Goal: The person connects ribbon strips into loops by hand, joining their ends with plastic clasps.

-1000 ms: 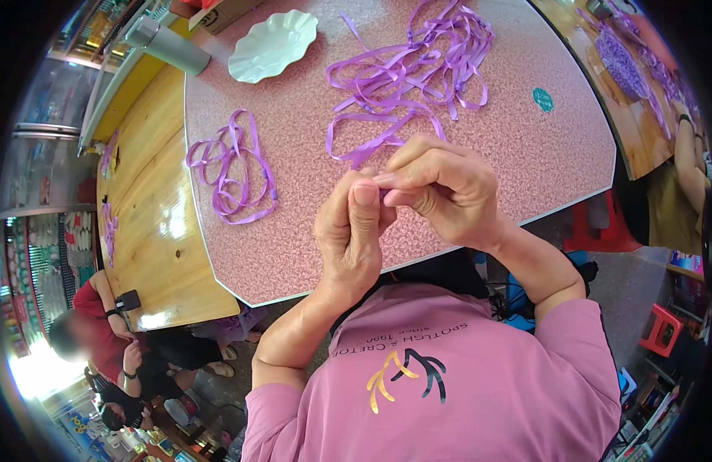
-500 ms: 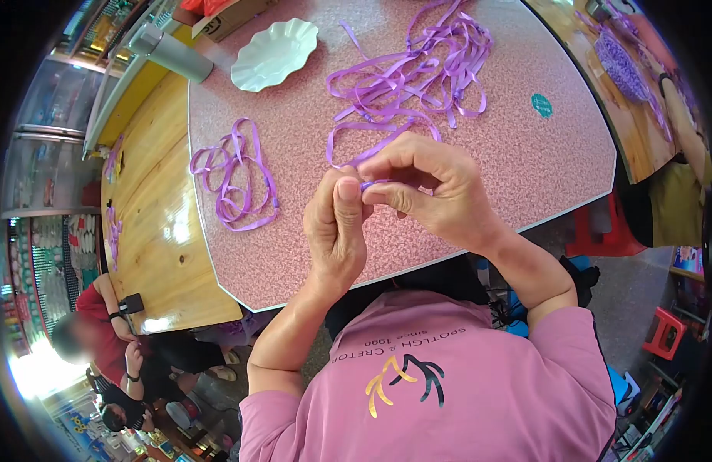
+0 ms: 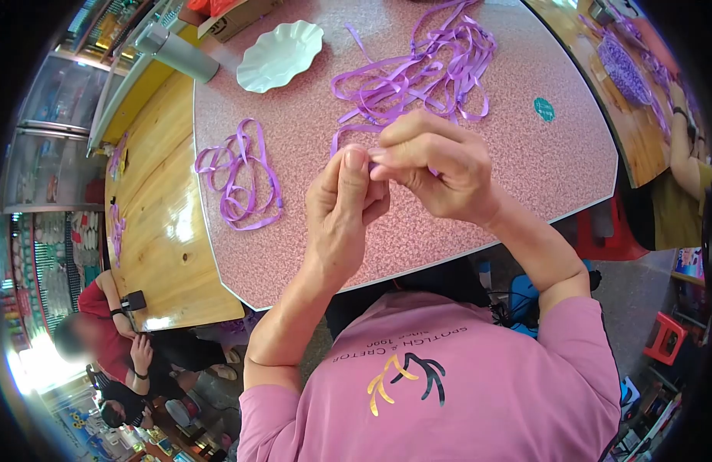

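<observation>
Over the near part of the table my left hand (image 3: pixel 342 208) and my right hand (image 3: pixel 440 165) meet at the fingertips. Both are closed in a pinch on a narrow purple ribbon (image 3: pixel 373 165), most of it hidden by the fingers. A strand of it runs from the hands toward a loose heap of purple ribbon (image 3: pixel 417 81) farther back. A smaller looped purple ribbon (image 3: pixel 244 173) lies on the table to the left of my left hand.
A pink speckled table (image 3: pixel 294 262) carries a white scalloped dish (image 3: pixel 279 56), a grey bottle (image 3: pixel 179 52), a cardboard box (image 3: pixel 236 17) and a round green sticker (image 3: pixel 544 109). Seated people are at left and at a right-hand table with a purple bundle (image 3: pixel 624 71). A red stool (image 3: pixel 665 339) stands at right.
My right hand has shifted slightly up and its fingers have drawn in closer over the ribbon. The darker blue-purple bit visible between the fingertips is now mostly covered. The view has shifted slightly.
</observation>
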Demonstrator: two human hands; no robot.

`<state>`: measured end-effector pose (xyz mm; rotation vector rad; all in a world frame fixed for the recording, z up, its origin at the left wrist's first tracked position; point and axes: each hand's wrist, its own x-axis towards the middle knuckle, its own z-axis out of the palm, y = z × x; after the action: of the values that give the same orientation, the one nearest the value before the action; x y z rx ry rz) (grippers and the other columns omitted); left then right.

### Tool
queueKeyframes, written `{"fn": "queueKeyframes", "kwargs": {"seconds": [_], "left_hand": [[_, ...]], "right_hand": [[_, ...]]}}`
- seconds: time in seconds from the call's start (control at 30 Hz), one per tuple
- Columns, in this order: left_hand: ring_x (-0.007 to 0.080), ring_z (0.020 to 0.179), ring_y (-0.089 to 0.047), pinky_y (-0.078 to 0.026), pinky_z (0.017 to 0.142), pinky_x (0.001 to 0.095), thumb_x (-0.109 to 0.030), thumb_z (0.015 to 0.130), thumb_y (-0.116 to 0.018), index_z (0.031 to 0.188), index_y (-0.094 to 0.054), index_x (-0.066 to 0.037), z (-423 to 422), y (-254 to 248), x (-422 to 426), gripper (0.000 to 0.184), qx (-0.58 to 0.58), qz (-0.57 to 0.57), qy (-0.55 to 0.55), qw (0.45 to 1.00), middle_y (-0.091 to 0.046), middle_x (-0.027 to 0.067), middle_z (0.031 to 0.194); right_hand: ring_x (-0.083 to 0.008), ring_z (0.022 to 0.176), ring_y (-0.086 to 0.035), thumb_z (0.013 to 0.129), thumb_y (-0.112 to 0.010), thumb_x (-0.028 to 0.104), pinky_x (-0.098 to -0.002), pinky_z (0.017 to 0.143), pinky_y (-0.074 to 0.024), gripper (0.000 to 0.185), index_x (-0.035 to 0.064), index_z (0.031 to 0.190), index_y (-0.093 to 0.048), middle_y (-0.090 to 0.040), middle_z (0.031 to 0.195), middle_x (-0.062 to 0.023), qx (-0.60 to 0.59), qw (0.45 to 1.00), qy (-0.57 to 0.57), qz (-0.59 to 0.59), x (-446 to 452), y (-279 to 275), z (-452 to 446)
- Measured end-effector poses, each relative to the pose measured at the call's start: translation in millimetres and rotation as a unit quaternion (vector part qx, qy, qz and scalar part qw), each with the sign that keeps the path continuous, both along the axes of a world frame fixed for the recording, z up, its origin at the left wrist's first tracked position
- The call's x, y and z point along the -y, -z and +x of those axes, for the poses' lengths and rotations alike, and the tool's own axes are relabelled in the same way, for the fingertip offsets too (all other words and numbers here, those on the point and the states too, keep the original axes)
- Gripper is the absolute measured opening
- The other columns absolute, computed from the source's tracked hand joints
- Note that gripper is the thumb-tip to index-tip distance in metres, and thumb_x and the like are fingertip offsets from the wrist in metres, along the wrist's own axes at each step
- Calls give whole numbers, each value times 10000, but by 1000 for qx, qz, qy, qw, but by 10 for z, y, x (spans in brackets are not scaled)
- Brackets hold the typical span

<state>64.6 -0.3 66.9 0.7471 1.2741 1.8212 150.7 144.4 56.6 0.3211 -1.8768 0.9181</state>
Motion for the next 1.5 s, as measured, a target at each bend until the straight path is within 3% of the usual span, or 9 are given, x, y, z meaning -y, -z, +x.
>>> {"fn": "queueKeyframes", "kwargs": {"seconds": [0.17, 0.33, 0.47, 0.53, 0.67, 0.93, 1.17, 1.27, 1.5], "left_hand": [[32, 606, -314, -259, 518, 187, -334, 1056, -436, 904, -568, -87, -90, 57, -91, 318, -85, -28, 5, 996, -393, -65, 706], [55, 652, -387, -355, 571, 233, -328, 1066, -400, 868, -537, -43, -149, 186, -10, 373, -269, -42, -40, 961, -426, -46, 712], [61, 672, -402, -365, 583, 233, -321, 1066, -398, 905, -540, -34, -107, 199, 63, 359, -263, -36, -34, 964, -443, -35, 744], [66, 680, -406, -371, 590, 233, -318, 1063, -406, 933, -527, -26, -73, 169, 79, 342, -162, 16, -13, 987, -460, -19, 778], [67, 684, -408, -377, 597, 231, -307, 1063, -407, 956, -519, -21, -65, 187, 130, 325, -131, 29, -4, 991, -469, -11, 805], [93, 658, -412, -375, 588, 260, -255, 1050, -449, 939, -524, -31, -131, 335, 217, 261, -286, 37, -51, 956, -471, 19, 754], [79, 668, -409, -359, 591, 247, -219, 1043, -462, 972, -533, -27, -152, 325, 312, 217, -248, 54, -28, 967, -490, 22, 800], [67, 705, -391, -333, 611, 217, -265, 1035, -490, 1000, -518, -47, -104, 285, 331, 222, -225, 20, -26, 974, -460, -4, 835], [56, 649, -399, -332, 550, 214, -148, 996, -558, 1014, -529, -8, -158, 352, 343, 144, -310, 49, -36, 949, -500, 18, 828]], "right_hand": [[-132, 721, -636, 849, -724, 30, -246, 553, -511, 124, -1, 962, -683, -648, 920, -89, 78, 990, -24, -115, 9, 131, 1], [-89, 717, -625, 898, -667, 16, -211, 549, -518, 172, -9, 1066, -685, -645, 974, -73, 228, 889, -147, -370, 121, -12, 162], [-88, 696, -616, 898, -656, -6, -201, 537, -507, 160, -11, 1055, -682, -641, 975, -79, 269, 878, -143, -368, 143, -1, 191], [-84, 693, -611, 895, -652, -24, -196, 531, -494, 161, -6, 1052, -680, -636, 979, -77, 209, 909, -137, -334, 191, -2, 191], [-81, 705, -612, 889, -658, -26, -195, 537, -492, 164, 2, 1050, -679, -634, 985, -75, 162, 933, -120, -298, 270, 39, 183], [-73, 728, -610, 878, -681, -14, -186, 560, -493, 172, 4, 1049, -678, -632, 990, -73, 206, 929, -97, -292, 352, 25, 234], [-72, 726, -604, 880, -671, -32, -185, 568, -495, 174, 2, 1051, -668, -629, 984, -75, 205, 919, -94, -324, 413, 70, 210], [-69, 739, -600, 875, -673, -41, -182, 569, -486, 183, 4, 1052, -667, -626, 979, -73, 174, 941, -75, -280, 420, 93, 190], [-95, 746, -608, 838, -716, -25, -225, 580, -478, 196, 10, 1028, -682, -637, 958, -87, 165, 974, -18, -152, 369, 20, 215]]}}
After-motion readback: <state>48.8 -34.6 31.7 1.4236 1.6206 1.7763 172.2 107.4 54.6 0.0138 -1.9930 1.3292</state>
